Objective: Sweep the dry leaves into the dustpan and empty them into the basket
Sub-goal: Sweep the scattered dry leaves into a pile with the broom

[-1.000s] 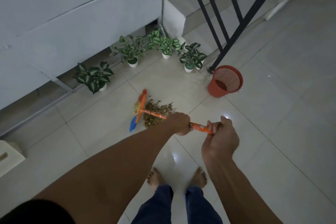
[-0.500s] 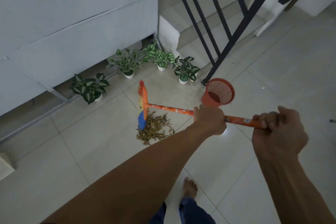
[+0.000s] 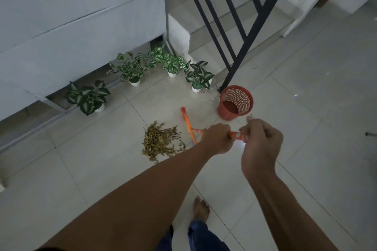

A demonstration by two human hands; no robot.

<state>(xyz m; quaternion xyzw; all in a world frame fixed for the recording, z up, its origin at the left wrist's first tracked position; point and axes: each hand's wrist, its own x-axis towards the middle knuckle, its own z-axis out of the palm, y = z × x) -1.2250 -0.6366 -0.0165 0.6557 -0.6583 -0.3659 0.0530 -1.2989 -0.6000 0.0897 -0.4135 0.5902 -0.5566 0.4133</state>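
While clamping left hand (image 3: 217, 138), right hand (image 3: 261, 140) on orange plastic broom (image 3: 188, 126), had dry brown leaves (image 3: 161, 141) heaped at its nine o'clock; left red mesh basket (image 3: 223, 112) unfilled.

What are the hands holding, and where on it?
Both grip the orange broom by its handle: left hand lower on the shaft, right hand near the top end.

Four potted plants (image 3: 130, 69) stand in a loose row along the base of the grey wall (image 3: 71, 16), on pale tiles (image 3: 306, 108). To their right, a black railing (image 3: 240, 47) slants up beside the white stairs (image 3: 204, 6).
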